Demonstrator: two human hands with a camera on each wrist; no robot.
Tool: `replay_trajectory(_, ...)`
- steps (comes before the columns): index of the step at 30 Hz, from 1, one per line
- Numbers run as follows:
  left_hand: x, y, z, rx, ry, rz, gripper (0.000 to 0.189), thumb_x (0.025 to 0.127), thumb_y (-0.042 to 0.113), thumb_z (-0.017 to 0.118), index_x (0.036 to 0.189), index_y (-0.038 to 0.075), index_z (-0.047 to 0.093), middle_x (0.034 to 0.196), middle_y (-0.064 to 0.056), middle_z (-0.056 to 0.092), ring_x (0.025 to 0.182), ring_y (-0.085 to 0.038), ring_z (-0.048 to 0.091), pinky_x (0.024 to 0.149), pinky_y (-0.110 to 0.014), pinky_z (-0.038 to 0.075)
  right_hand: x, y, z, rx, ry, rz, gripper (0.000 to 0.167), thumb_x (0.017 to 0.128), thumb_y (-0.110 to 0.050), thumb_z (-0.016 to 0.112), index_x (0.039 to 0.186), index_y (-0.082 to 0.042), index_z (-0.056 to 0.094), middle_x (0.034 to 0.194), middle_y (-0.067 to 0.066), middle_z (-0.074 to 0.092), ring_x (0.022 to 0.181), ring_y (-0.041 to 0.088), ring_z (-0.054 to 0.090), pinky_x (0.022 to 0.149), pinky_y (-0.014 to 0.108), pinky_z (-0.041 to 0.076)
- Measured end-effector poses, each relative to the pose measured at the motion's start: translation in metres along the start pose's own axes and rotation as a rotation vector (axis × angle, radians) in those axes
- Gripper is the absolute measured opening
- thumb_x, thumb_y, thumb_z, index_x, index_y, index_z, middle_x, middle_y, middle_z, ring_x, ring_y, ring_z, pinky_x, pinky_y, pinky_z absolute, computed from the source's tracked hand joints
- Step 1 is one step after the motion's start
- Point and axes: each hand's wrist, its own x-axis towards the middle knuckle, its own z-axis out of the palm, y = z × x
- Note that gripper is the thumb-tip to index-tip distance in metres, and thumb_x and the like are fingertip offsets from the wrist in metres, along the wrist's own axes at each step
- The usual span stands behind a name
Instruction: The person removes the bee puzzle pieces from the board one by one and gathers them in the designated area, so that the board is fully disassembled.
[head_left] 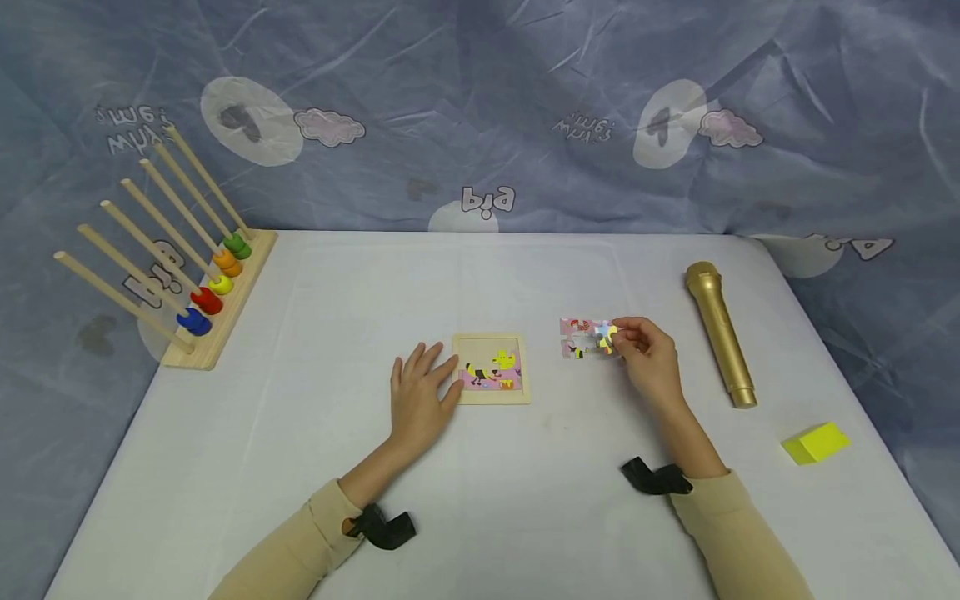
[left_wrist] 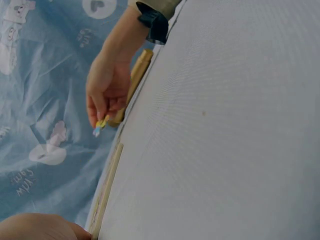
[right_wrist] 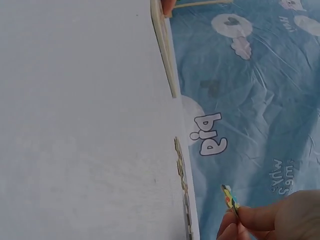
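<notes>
My right hand (head_left: pixel 651 358) pinches a colourful jigsaw piece (right_wrist: pixel 229 198) between thumb and fingers, lifted above the table. In the head view it overlaps a group of pink jigsaw pieces (head_left: pixel 573 326) lying on the cloth. To the left, a square wooden puzzle frame (head_left: pixel 491 400) lies flat; pieces with a bee and a yellow figure fill its lower part, while bare wood shows at the top. My left hand (head_left: pixel 422 397) rests at the frame's left edge, fingers spread and thumb by the lower left side.
A wooden peg stand (head_left: pixel 198 350) with coloured rings stands at the left edge of the white table (head_left: pixel 300 467). On the right lie a gold microphone (head_left: pixel 722 333) and a yellow block (head_left: pixel 816 443). A patterned blue cloth (head_left: pixel 480 108) hangs behind the table.
</notes>
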Motion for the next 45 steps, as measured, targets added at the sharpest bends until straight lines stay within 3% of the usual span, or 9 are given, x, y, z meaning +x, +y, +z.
replay_trajectory(6, 0.0, 0.001, -0.001, -0.009, -0.001, -0.001, 0.038, 0.088, 0.023, 0.07, 0.124, 0.009, 0.068, 0.143, -0.014, 0.053, 0.142, -0.036, 0.035, 0.114, -0.062, 0.014, 0.001, 0.012, 0.003, -0.027, 0.048, 0.026, 0.022, 0.093, -0.006, 0.061, 0.114, -0.001, 0.067, 0.085, -0.005, 0.059, 0.071, -0.004, 0.053, 0.057, 0.011, 0.044)
replay_trajectory(18, 0.0, 0.001, -0.001, -0.014, -0.003, -0.001, 0.038, 0.088, 0.023, 0.07, 0.124, 0.008, 0.068, 0.143, -0.015, 0.053, 0.142, -0.036, 0.035, 0.115, -0.063, 0.013, -0.004, 0.016, 0.008, -0.164, 0.038, -0.029, 0.02, 0.093, -0.006, 0.061, 0.111, 0.0, 0.068, 0.09, 0.014, 0.067, 0.072, 0.002, 0.052, 0.06, 0.011, 0.04)
replay_trajectory(29, -0.001, 0.001, -0.001, -0.011, 0.0, 0.0, 0.038, 0.088, 0.023, 0.07, 0.124, 0.009, 0.068, 0.143, -0.014, 0.053, 0.142, -0.035, 0.035, 0.114, -0.063, 0.014, -0.004, 0.021, 0.012, -0.248, 0.059, -0.123, 0.019, 0.091, -0.005, 0.064, 0.109, 0.001, 0.07, 0.088, 0.016, 0.069, 0.071, 0.005, 0.054, 0.061, 0.009, 0.039)
replay_trajectory(38, -0.003, 0.001, 0.0, -0.009, -0.005, -0.005, 0.038, 0.088, 0.023, 0.07, 0.124, 0.009, 0.068, 0.143, -0.014, 0.054, 0.142, -0.035, 0.035, 0.115, -0.063, 0.014, -0.005, 0.023, 0.013, -0.294, 0.073, -0.136, 0.019, 0.089, -0.004, 0.066, 0.106, 0.001, 0.07, 0.086, 0.015, 0.067, 0.073, 0.014, 0.054, 0.062, 0.009, 0.037)
replay_trajectory(45, -0.001, 0.001, 0.0, -0.008, 0.008, 0.006, 0.038, 0.088, 0.023, 0.07, 0.123, 0.009, 0.069, 0.143, -0.014, 0.054, 0.142, -0.035, 0.035, 0.114, -0.063, 0.014, -0.004, 0.022, 0.013, -0.309, 0.089, -0.177, 0.016, 0.086, -0.002, 0.069, 0.101, 0.002, 0.072, 0.086, 0.014, 0.065, 0.071, 0.009, 0.051, 0.062, 0.009, 0.035)
